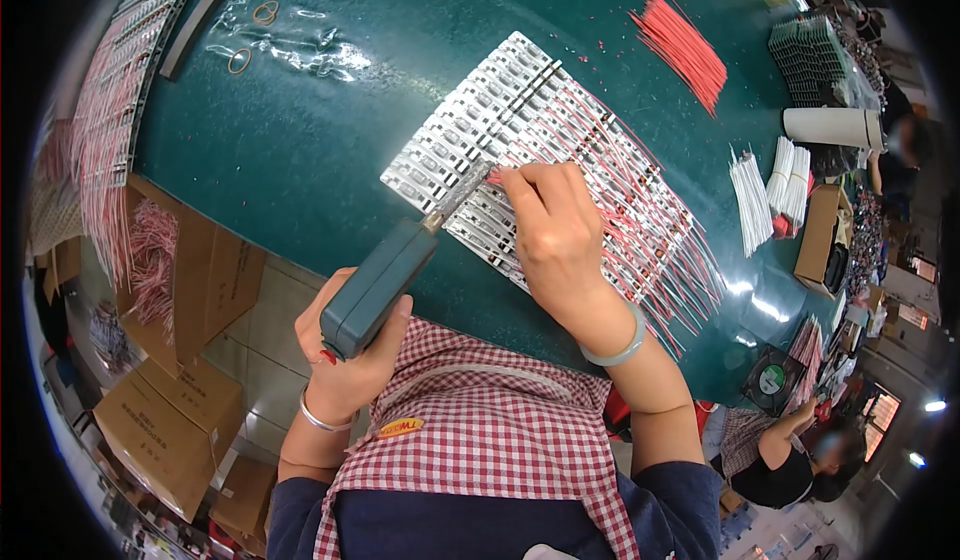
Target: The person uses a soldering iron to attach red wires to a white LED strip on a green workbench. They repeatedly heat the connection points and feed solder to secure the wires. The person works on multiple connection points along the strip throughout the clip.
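Observation:
My left hand (352, 378) is wrapped round the dark green body of a soldering gun (385, 278). Its thin metal end points up and to the right, reaching the rows of small metal-and-white parts (450, 145) laid out as a panel on the table. Close beside that tip, my right hand (555, 230) pinches a red wire (494, 175) over the panel; its fingers hide most of the contact spot. Many red and white wires (650, 230) fan out from the panel's right part, while its upper-left rows carry none.
Loose red wires (682, 50) lie on the green table (300, 160) at the far right, with white wire bundles (750, 200) nearer. Wired panels (115, 90) stand at the left edge. Cardboard boxes (170, 430) are below left. Another person (790, 455) sits at right by a black fan (772, 378).

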`<state>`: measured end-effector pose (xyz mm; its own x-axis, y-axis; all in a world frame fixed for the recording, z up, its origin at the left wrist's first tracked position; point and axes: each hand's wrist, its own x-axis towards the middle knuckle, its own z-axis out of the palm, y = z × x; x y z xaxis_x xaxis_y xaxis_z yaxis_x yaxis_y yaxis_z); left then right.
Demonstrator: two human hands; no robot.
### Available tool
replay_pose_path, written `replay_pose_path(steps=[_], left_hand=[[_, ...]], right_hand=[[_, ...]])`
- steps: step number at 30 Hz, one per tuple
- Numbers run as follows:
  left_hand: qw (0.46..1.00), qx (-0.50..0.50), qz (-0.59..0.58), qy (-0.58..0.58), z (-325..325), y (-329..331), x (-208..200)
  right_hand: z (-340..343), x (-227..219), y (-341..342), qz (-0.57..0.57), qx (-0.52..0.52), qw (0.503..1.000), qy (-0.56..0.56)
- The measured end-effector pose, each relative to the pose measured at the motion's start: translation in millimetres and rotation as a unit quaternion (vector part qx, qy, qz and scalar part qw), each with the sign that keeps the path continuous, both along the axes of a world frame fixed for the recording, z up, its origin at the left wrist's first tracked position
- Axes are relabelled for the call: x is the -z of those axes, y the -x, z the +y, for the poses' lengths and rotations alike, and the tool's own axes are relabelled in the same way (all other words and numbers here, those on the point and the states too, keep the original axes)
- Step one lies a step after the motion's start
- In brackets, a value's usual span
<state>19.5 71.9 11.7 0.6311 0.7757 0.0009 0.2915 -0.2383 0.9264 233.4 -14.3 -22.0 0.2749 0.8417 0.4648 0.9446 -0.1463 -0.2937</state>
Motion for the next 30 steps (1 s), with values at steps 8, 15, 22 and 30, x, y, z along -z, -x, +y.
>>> replay_pose_path(steps=[8,15,22,30], left_hand=[[1.000,0.004,0.011,-0.023,2,-1,-1],[0.999,-0.007,-0.014,-0.052,1,5,-1],[0.998,-0.018,-0.022,-0.051,-1,11,1],[0.999,-0.005,0.001,-0.046,-3,16,-1]], right_hand=[[1,-1,1,-0.004,-0.002,1.000,0.010],[1,-3,0,-0.010,-0.003,1.000,0.011],[-1,-3,3,-0.006,-0.004,1.000,-0.009],[-4,-4,14,0.019,-0.004,1.000,-0.006]])
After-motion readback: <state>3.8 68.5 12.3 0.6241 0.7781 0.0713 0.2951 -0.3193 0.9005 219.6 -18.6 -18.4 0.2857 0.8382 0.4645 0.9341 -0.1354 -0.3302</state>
